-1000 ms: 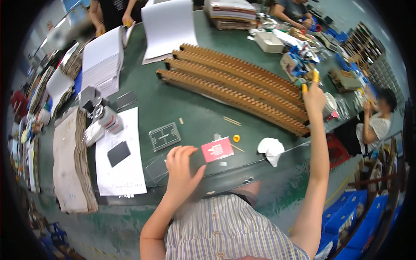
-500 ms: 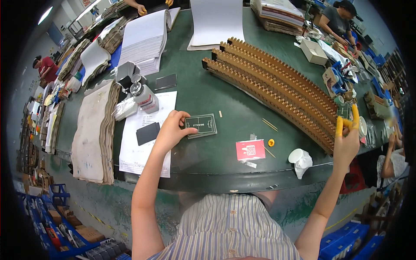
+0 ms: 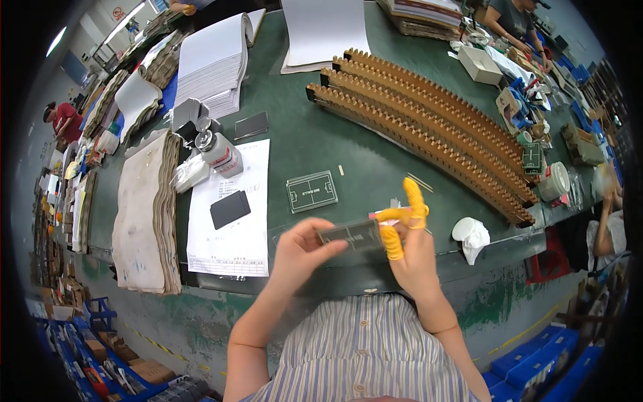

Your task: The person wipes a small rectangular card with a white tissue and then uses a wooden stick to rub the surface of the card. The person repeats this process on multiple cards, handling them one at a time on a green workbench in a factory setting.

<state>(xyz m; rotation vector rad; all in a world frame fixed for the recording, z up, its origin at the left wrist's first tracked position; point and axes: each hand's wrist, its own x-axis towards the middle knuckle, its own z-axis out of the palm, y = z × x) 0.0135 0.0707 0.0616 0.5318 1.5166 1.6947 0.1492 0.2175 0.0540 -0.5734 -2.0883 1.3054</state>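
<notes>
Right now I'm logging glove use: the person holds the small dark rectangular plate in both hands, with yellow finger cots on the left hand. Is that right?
Not quite. In the head view the yellow finger cots are on the right hand, not the left hand, which is bare. Both hands do hold the dark rectangular plate.

three curved rows of brown cardboard dividers (image 3: 429, 127) are laid across the green table (image 3: 301, 147). a white bottle (image 3: 221, 153), a dark pad (image 3: 230, 209) on a printed sheet (image 3: 231, 231), and a crumpled white cloth (image 3: 471, 234) are seen nearby.
</notes>
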